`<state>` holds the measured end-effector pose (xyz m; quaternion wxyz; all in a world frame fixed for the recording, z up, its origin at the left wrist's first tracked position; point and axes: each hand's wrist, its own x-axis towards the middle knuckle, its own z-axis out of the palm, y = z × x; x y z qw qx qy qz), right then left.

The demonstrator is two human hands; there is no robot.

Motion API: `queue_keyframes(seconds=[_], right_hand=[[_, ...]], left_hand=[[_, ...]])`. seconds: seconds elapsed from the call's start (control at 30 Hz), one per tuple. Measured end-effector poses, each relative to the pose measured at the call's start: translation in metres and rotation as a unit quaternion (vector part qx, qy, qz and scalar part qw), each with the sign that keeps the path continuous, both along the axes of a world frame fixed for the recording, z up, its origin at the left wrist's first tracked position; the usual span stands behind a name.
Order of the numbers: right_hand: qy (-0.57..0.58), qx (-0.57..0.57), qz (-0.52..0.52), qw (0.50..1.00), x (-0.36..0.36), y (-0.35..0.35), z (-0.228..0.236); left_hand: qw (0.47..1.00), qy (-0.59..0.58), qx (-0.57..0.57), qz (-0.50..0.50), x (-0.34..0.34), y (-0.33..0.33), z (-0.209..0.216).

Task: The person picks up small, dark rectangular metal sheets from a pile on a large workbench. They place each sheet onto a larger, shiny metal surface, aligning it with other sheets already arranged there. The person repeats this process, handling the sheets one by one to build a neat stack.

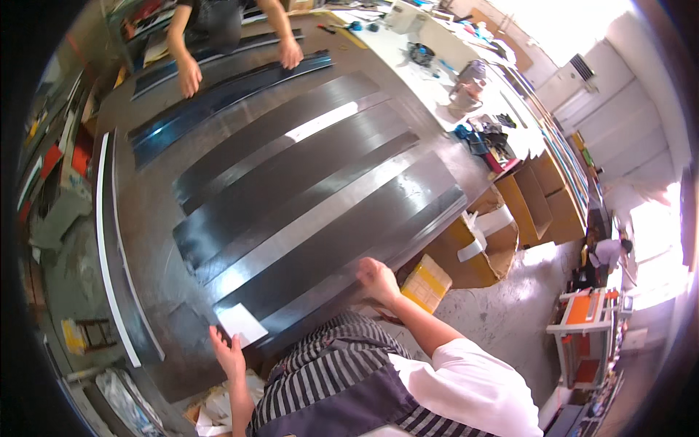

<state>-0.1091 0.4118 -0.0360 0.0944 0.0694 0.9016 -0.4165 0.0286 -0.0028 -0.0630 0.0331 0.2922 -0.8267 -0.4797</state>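
My left hand (229, 355) is at the table's near edge, its thumb and fingers spread apart. Just beyond it a white rectangular card (242, 324) lies over the end of the nearest long dark strip (342, 251). I cannot tell whether the thumb touches the card. Further right, my right hand (377, 280) hovers by the near edge of that strip with its fingers curled in; whatever they may hold is hidden. Beyond lie more flat dark strips, among them a middle strip (291, 189) and a far strip (277, 131), side by side across the brown table (145, 240).
Across the table a co-worker's hands (240, 65) rest at a glossy dark strip (226, 105). A white-edged strip (116, 247) lies along the left edge. At right are an open cardboard box (473, 247), a yellow-taped package (426, 284) and a white worktop (437, 80) with tools.
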Motion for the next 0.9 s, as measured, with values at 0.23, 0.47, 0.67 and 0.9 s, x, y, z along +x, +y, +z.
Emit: queue_keyframes(seconds=[0.23,0.47,0.67,0.9], right_hand=[[0.114,0.153,-0.198,0.961,-0.088,0.212,-0.002],[0.123,0.29,-0.271,0.909,-0.168,0.367,-0.034],[0.113,0.141,-0.262,0.948,-0.168,0.391,-0.043],[0.229,-0.089,-0.54,0.805,-0.102,0.38,-0.076]], left_hand=[[0.993,-0.069,-0.094,-0.019,-0.023,0.023,-0.019],[0.985,-0.087,-0.133,0.07,-0.035,0.037,-0.022],[0.974,-0.078,-0.186,0.108,-0.047,0.036,-0.008],[0.906,0.114,-0.245,-0.327,-0.26,0.289,0.043]])
